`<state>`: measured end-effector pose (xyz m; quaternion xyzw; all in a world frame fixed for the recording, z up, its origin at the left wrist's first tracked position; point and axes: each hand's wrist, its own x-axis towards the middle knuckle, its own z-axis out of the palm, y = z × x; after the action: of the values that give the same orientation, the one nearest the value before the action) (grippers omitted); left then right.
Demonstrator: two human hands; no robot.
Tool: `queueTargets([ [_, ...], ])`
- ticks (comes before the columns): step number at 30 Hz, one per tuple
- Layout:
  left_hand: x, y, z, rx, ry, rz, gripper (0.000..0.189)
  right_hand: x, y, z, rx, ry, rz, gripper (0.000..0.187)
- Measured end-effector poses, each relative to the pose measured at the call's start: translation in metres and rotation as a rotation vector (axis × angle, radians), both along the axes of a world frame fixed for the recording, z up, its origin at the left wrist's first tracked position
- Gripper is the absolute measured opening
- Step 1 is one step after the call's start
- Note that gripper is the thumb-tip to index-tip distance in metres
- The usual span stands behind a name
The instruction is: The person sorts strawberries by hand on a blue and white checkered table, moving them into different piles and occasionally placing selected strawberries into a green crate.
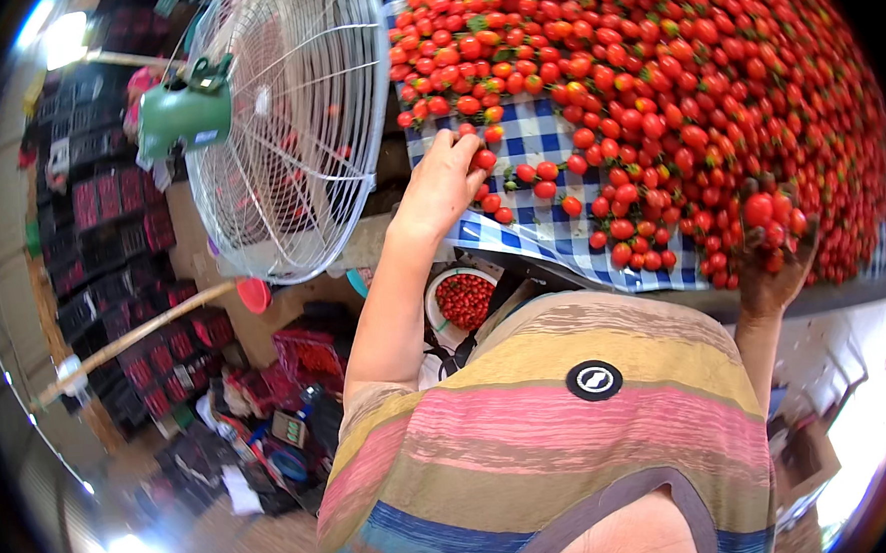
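Note:
A large heap of red cherry tomatoes covers much of a table with a blue-and-white checked cloth. At the heap's left edge, my left hand reaches over the cloth, its fingertips at a small tomato; whether it grips that one I cannot tell. My right hand, dark with stain or a thin covering, is turned palm up near the table's front edge. Several cherry tomatoes lie in its cupped fingers. Loose tomatoes are scattered on the cloth between the two hands.
A large caged fan with a green motor stands left of the table. Below the table edge is a white bucket holding tomatoes. Stacked dark crates line the far left; a red bowl and a digital scale are nearer.

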<state>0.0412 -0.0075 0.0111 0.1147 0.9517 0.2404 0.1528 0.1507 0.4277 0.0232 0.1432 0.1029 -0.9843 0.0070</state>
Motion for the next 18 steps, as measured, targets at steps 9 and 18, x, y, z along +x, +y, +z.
queueTargets([
  [9,0.009,0.019,-0.056,-0.325,0.043,-0.219,0.03,0.248,0.083,-0.043,0.251,-0.495,-0.808,0.061],
  [18,-0.01,0.014,-0.011,0.068,-0.147,-0.162,0.033,0.197,0.03,-0.035,1.187,-0.804,-0.608,0.046],
])
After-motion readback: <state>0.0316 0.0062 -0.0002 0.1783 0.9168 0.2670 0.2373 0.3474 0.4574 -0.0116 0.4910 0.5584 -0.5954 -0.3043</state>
